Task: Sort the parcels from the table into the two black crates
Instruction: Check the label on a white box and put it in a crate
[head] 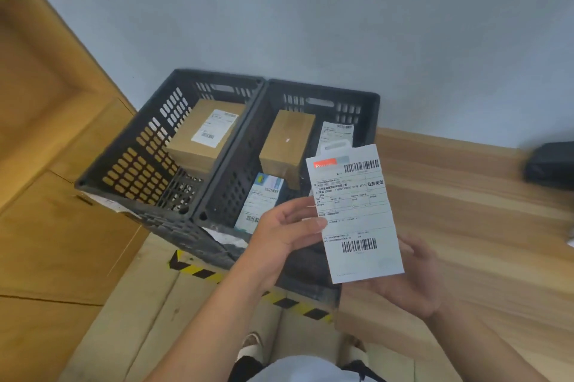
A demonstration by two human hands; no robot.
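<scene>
**Two hands on one parcel: label check before placement**

1. Current step. One flat parcel (354,213), its white shipping label facing up, is held in the air above the near right corner of the right crate (357,102), close to the left edge of the desk (466,210). It touches neither crate nor desk. The label is turned squarely toward the camera, so the step in hand is judged to be reading the label to choose a crate.

2. Grip. The left hand (285,232) pinches the parcel's left edge, with the thumb on the label face and the fingers (298,206) behind it. The right hand (413,282) lies palm-up under the lower right corner as a support. Its fingertips are hidden by the parcel, so it cannot be told whether they clasp it.

3. Crate contents. The left crate (139,158) holds one labelled brown box (205,133). The right crate holds a plain-topped brown box (287,145), a flat packet (261,201) leaning at the near wall, and a white-labelled item (337,133) at the far right corner.

4. Next move. Once the crate is chosen, the parcel must clear that crate's rim and go down flat or on edge into a free gap. The left crate calls for a carry across the shared wall. The right crate offers little bare floor, so an on-edge drop beside the flat packet looks most workable.
</scene>
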